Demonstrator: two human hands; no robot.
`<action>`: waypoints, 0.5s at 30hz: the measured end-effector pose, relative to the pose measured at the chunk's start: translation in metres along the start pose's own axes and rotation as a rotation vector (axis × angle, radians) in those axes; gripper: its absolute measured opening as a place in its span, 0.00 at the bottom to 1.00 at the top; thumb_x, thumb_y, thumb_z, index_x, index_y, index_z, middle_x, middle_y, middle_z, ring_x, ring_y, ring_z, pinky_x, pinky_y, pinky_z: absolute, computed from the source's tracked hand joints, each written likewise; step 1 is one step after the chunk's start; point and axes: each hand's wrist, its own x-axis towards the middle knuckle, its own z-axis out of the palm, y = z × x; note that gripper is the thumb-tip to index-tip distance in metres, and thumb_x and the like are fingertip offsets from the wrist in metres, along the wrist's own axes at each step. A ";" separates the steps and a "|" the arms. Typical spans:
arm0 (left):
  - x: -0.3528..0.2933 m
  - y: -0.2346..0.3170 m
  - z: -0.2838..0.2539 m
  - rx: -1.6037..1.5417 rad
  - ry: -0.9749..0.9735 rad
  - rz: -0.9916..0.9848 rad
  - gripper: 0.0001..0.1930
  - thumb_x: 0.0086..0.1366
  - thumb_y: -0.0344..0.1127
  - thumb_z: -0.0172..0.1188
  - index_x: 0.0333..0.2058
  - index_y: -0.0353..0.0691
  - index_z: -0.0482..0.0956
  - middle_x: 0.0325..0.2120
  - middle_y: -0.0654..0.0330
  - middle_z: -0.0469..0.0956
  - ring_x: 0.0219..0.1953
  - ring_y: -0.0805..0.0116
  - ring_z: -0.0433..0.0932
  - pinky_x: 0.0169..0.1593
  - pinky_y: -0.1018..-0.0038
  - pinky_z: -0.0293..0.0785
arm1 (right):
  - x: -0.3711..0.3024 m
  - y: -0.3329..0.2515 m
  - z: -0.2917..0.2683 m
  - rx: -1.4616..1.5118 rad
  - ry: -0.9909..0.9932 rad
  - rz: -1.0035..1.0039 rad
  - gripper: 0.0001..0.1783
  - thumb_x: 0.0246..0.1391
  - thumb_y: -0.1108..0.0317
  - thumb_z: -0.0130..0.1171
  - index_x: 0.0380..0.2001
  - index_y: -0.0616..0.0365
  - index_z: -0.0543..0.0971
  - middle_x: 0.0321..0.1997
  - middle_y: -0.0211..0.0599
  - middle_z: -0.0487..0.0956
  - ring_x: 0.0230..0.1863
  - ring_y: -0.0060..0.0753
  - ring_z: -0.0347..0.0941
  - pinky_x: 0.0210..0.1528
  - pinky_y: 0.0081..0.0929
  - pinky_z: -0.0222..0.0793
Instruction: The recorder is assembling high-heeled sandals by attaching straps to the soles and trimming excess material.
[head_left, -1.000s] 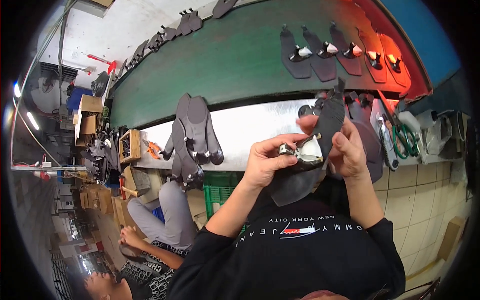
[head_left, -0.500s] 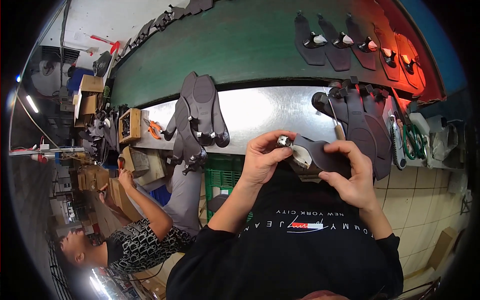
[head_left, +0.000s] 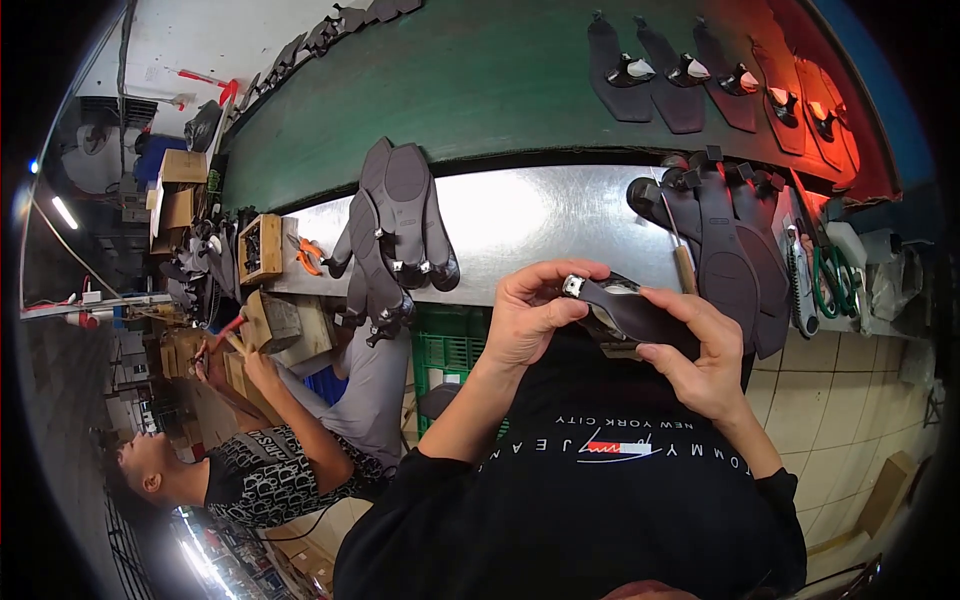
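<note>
The head-worn fisheye view looks steeply down from close above the left hand (head_left: 530,318) and right hand (head_left: 708,352). Its wide field reaches past the metal worktop (head_left: 530,222), bending straight edges toward its rim.

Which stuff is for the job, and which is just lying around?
Job, it seems:
- dark shoe piece, held in the left hand and right hand
- similar dark pieces on the metal bench

Lying about:
- orange-handled pliers
- green-handled scissors
- wooden-handled tool

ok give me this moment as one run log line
left hand: holds dark shoe part near silvery end | right hand: holds its other end | metal bench: dark soles
</note>
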 end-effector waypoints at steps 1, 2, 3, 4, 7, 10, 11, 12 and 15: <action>0.000 0.000 0.000 0.002 0.002 -0.007 0.17 0.52 0.17 0.61 0.43 0.32 0.77 0.46 0.47 0.76 0.47 0.64 0.77 0.52 0.69 0.74 | 0.000 0.000 -0.001 0.001 0.000 0.001 0.25 0.38 0.77 0.67 0.46 0.61 0.78 0.41 0.43 0.80 0.41 0.37 0.78 0.47 0.27 0.70; 0.000 0.001 0.000 0.004 0.005 -0.014 0.17 0.52 0.17 0.61 0.43 0.32 0.77 0.46 0.47 0.76 0.46 0.64 0.77 0.51 0.69 0.74 | 0.000 -0.001 -0.002 0.014 -0.026 0.030 0.25 0.39 0.77 0.65 0.46 0.64 0.77 0.43 0.45 0.80 0.43 0.36 0.77 0.49 0.26 0.69; 0.000 0.001 -0.001 0.005 0.005 -0.016 0.17 0.52 0.17 0.61 0.43 0.32 0.77 0.46 0.47 0.76 0.46 0.64 0.77 0.51 0.69 0.74 | 0.000 -0.002 -0.003 0.027 -0.053 0.058 0.25 0.39 0.78 0.64 0.47 0.66 0.76 0.45 0.46 0.79 0.45 0.35 0.76 0.51 0.26 0.67; 0.000 0.001 -0.001 0.010 0.008 -0.021 0.17 0.52 0.17 0.60 0.43 0.32 0.78 0.46 0.47 0.77 0.46 0.65 0.77 0.51 0.70 0.75 | 0.000 -0.002 -0.003 0.028 -0.052 0.059 0.25 0.39 0.78 0.64 0.47 0.66 0.76 0.45 0.46 0.79 0.45 0.35 0.76 0.51 0.26 0.67; 0.000 0.002 -0.001 0.017 0.020 -0.036 0.17 0.51 0.16 0.60 0.42 0.31 0.79 0.45 0.48 0.77 0.46 0.65 0.77 0.50 0.71 0.75 | 0.002 -0.002 -0.004 0.027 -0.059 0.056 0.25 0.39 0.78 0.64 0.46 0.65 0.77 0.44 0.45 0.80 0.44 0.36 0.77 0.49 0.26 0.68; 0.000 0.005 0.002 0.058 0.040 -0.068 0.18 0.50 0.16 0.60 0.43 0.30 0.79 0.45 0.49 0.78 0.45 0.66 0.77 0.49 0.73 0.75 | 0.004 -0.004 -0.005 -0.006 -0.064 0.040 0.24 0.38 0.78 0.64 0.45 0.65 0.78 0.42 0.45 0.80 0.42 0.37 0.77 0.48 0.26 0.69; 0.000 0.007 0.003 0.096 0.050 -0.089 0.19 0.50 0.16 0.61 0.43 0.29 0.79 0.45 0.50 0.78 0.45 0.66 0.77 0.49 0.74 0.75 | 0.004 -0.004 -0.005 -0.020 -0.063 0.034 0.24 0.38 0.78 0.64 0.45 0.64 0.78 0.41 0.44 0.80 0.42 0.37 0.77 0.47 0.27 0.69; 0.000 0.008 0.003 0.096 0.049 -0.093 0.19 0.50 0.16 0.61 0.43 0.29 0.79 0.45 0.50 0.78 0.45 0.66 0.77 0.49 0.74 0.75 | 0.004 -0.004 -0.005 -0.033 -0.062 0.029 0.24 0.38 0.78 0.64 0.45 0.64 0.78 0.41 0.44 0.81 0.41 0.37 0.77 0.46 0.27 0.70; 0.000 0.008 0.003 0.135 0.050 -0.104 0.19 0.49 0.16 0.61 0.44 0.28 0.79 0.45 0.50 0.78 0.45 0.67 0.77 0.48 0.76 0.75 | 0.005 -0.006 -0.005 -0.075 -0.069 0.006 0.24 0.38 0.78 0.64 0.45 0.63 0.78 0.40 0.44 0.81 0.40 0.38 0.77 0.45 0.27 0.70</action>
